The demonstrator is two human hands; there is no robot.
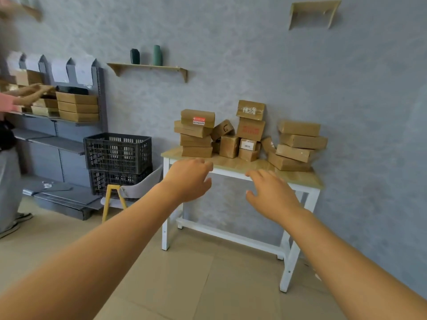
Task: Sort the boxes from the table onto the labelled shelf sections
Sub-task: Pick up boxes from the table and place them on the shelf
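Note:
Several brown cardboard boxes (250,132) are piled on a white-legged table (307,179) against the grey wall: a stack at the left (196,132), small boxes in the middle, a leaning stack at the right (298,144). My left hand (189,179) and my right hand (272,195) are stretched out in front of the table's near edge, both empty with fingers loosely spread. The grey shelf unit (57,125) stands at the far left, with white labels on top and stacked boxes (77,107) on its upper shelf.
Another person (9,158) stands at the left edge, a hand on the shelf's boxes. Two stacked black crates (117,158) and a yellow-legged chair (131,192) stand between shelf and table. Small wall shelves (150,66) hang above. The floor is tiled.

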